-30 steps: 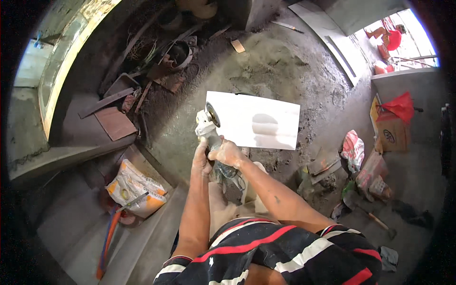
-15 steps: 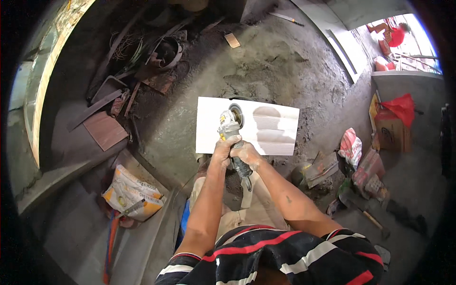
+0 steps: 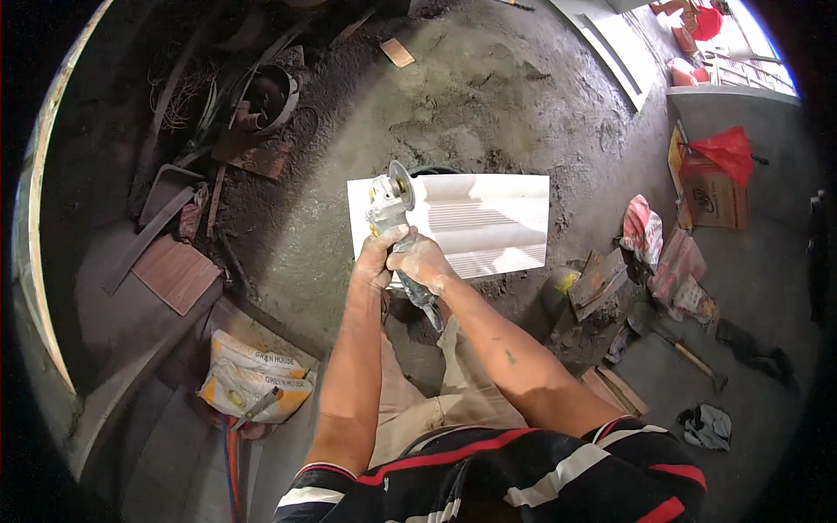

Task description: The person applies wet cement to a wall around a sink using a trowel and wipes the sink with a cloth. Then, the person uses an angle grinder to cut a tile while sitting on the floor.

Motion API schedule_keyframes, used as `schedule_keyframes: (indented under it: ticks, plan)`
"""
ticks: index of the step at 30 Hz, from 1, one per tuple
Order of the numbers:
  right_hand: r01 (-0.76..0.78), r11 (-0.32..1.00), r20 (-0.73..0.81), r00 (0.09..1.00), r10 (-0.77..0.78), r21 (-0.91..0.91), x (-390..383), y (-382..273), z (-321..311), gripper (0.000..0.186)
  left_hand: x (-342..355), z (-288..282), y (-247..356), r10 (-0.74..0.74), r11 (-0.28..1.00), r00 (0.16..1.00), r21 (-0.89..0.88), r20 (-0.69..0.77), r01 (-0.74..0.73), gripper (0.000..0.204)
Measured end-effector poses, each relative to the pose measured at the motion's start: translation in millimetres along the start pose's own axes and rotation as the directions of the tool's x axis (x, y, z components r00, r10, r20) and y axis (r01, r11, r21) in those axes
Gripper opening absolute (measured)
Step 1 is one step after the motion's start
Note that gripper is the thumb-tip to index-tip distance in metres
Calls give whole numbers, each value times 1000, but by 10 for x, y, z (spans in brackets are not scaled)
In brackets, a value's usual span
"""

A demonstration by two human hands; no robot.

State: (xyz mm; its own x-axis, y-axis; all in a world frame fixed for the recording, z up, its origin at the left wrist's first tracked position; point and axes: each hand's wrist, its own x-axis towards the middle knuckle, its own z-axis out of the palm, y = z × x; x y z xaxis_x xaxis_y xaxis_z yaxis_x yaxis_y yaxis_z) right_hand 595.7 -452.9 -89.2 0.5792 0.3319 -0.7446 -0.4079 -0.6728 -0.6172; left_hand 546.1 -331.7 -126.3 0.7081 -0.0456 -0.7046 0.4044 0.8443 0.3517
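Both my hands are closed around an angle grinder (image 3: pixel 388 205), tilted with its round disc (image 3: pixel 402 185) at the far end. My left hand (image 3: pixel 381 254) grips it nearer the head, and my right hand (image 3: pixel 422 261) wraps the body just behind. Below them the dark rear end of the grinder points back toward my legs. Under the disc lies a white ribbed tile or panel (image 3: pixel 514 213), with light and shadow stripes across it. The disc is over its left part; whether it touches the surface I cannot tell. What props the panel up is mostly hidden.
To the left lie a brown tile (image 3: pixel 177 273) and a white-and-yellow sack (image 3: pixel 257 379). A bucket (image 3: pixel 275 100) stands among scrap at the far left. On the right are a cardboard box (image 3: pixel 713 192), a red cloth (image 3: pixel 724 155) and a wooden-handled tool (image 3: pixel 689 353). Another person is partly visible far right.
My hands and the grinder have shifted left and slightly away from me, and the disc has turned to show more of its side. The view has shifted too.
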Motion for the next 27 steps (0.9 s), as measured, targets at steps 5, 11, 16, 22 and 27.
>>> schedule_keyframes:
  ticks: [5,11,16,22,27]
  plan:
    - [93,993,-52,994,-97,-67,186,245,11,55,44,24,-109,-4,1000,1000,-5,-28,4,54]
    - [-145,845,30,988,152,514,21,295,-627,37,343,-480,-86,236,931,853,361,-465,-61,60]
    - [-161,800,49,985,163,579,149,488,-990,21,669,-1399,-24,695,504,564,862,-445,58,69]
    - [-170,811,-17,976,217,560,247,669,-1226,30,550,-498,-134,405,708,861,701,-307,-84,71]
    - [-89,946,-119,984,132,311,327,776,-948,42,294,263,-553,-11,910,977,403,-211,97,79]
